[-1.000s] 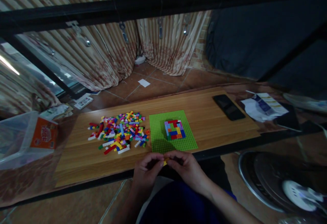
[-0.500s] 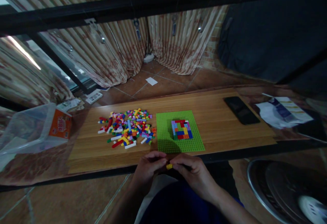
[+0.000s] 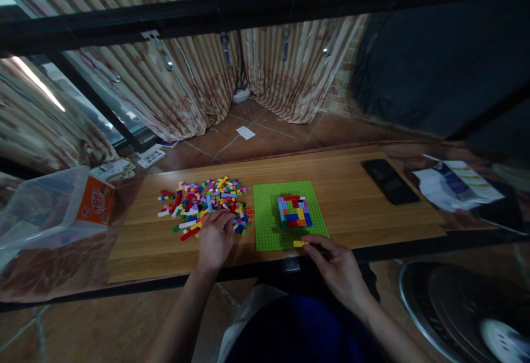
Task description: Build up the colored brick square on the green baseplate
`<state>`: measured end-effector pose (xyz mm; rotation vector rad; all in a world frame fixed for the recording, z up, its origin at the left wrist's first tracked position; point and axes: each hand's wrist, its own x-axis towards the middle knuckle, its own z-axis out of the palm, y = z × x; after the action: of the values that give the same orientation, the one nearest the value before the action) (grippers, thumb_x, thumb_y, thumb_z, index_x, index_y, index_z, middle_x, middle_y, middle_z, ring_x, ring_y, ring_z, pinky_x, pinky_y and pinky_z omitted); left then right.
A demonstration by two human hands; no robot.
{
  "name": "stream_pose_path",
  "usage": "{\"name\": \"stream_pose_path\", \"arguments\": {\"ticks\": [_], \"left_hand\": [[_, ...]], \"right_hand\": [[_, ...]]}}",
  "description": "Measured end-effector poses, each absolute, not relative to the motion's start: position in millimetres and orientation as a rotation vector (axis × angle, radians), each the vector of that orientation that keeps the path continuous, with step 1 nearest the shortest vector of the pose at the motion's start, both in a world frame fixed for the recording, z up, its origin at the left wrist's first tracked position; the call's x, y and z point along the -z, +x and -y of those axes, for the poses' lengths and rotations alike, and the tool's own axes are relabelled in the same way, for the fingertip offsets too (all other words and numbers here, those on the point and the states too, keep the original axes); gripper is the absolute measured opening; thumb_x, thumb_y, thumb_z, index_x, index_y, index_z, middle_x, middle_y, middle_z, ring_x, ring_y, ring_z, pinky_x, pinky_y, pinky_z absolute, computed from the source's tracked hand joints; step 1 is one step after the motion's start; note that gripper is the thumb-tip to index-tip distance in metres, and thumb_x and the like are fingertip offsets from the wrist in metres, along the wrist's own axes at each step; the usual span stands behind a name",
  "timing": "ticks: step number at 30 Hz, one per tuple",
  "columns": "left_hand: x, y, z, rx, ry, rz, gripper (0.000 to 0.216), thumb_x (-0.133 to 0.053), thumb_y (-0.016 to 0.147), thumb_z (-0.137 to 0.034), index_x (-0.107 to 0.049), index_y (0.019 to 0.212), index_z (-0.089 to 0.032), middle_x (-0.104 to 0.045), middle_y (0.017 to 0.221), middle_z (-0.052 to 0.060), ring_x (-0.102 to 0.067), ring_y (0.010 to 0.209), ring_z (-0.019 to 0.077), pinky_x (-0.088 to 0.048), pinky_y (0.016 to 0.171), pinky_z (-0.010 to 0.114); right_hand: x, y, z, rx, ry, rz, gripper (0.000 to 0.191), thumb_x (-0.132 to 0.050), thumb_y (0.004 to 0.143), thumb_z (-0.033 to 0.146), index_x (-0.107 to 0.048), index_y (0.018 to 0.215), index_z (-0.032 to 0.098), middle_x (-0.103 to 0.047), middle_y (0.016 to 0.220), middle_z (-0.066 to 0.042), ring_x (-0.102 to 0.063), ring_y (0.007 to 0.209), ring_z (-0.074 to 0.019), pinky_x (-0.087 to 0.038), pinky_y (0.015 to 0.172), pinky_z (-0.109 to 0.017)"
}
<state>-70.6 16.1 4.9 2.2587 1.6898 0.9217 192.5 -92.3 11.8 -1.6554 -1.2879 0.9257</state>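
My right hand (image 3: 337,266) pinches a yellow toy brick (image 3: 298,244) between thumb and fingertips, just over the near edge of the green baseplate (image 3: 265,239). On that plate stands a low square build of multicoloured bricks (image 3: 295,212), with red, blue, yellow and orange pieces on top and a dark gap inside. My left hand (image 3: 216,239) is at the near side of a loose brick pile (image 3: 207,200), its fingers bent down and a little apart. No brick shows in it, though its fingertips are partly hidden.
The wooden board (image 3: 343,186) also carries a black phone (image 3: 390,181) at the right. A clear plastic tub (image 3: 45,208) with an orange label stands at the left. Crumpled white packaging (image 3: 455,183) lies at the far right. A round stool-like object (image 3: 455,308) is at the lower right.
My hands have parted from above my lap. My left hand has gone forward and left to the brick pile; my right hand has carried the yellow brick forward and right to the baseplate's edge.
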Motion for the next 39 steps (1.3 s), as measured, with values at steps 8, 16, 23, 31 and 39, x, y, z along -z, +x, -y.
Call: {"name": "stream_pose_path", "arguments": {"ticks": [8, 16, 23, 31, 39], "left_hand": [[-2, -53, -21, -0.955, 2.419, -1.694, 0.021, -0.053, 0.084, -0.017, -0.071, 0.094, -0.019, -0.068, 0.104, 0.008, -0.060, 0.097, 0.0238, -0.050, 0.088, 0.038], [-11, -16, -21, -0.957, 2.371, -1.518, 0.019, -0.054, 0.088, -0.021, -0.067, 0.100, -0.017, -0.067, 0.109, 0.009, -0.060, 0.103, 0.0245, -0.047, 0.095, 0.042], [-13, 24, -41, -0.974, 2.046, -1.399, 0.025, -0.052, 0.087, -0.018, -0.066, 0.107, -0.019, -0.070, 0.107, 0.007, -0.062, 0.104, 0.0217, -0.049, 0.095, 0.040], [5, 46, -62, -0.879, 1.717, -1.316, 0.029, -0.054, 0.084, -0.016, -0.068, 0.109, -0.021, -0.073, 0.107, 0.005, -0.068, 0.095, 0.0182, -0.054, 0.088, 0.034], [7, 53, -65, -0.866, 1.654, -1.267, 0.023, -0.057, 0.082, -0.017, -0.072, 0.099, -0.019, -0.075, 0.098, 0.005, -0.069, 0.089, 0.0180, -0.055, 0.083, 0.031]], "right_hand": [[-12, 205, 88, -0.825, -1.705, 1.277, 0.027, -0.057, 0.088, 0.043, -0.070, 0.101, 0.023, -0.074, 0.096, -0.005, -0.068, 0.088, -0.0220, -0.053, 0.077, -0.033], [-16, 215, 38, -0.583, -1.561, 1.363, 0.019, -0.056, 0.088, 0.034, -0.070, 0.094, 0.023, -0.070, 0.101, -0.006, -0.065, 0.093, -0.0203, -0.050, 0.085, -0.036], [8, 208, -6, -0.465, -1.519, 1.384, 0.013, -0.061, 0.084, 0.029, -0.072, 0.088, 0.025, -0.061, 0.115, -0.008, -0.056, 0.112, -0.0228, -0.042, 0.101, -0.043], [18, 207, -16, -0.549, -1.523, 1.406, 0.012, -0.063, 0.081, 0.025, -0.074, 0.087, 0.027, -0.058, 0.120, -0.007, -0.053, 0.116, -0.0239, -0.040, 0.103, -0.046], [21, 205, -21, -0.600, -1.531, 1.337, 0.011, -0.066, 0.077, 0.024, -0.074, 0.085, 0.026, -0.060, 0.115, -0.007, -0.055, 0.113, -0.0228, -0.041, 0.101, -0.043]]}}
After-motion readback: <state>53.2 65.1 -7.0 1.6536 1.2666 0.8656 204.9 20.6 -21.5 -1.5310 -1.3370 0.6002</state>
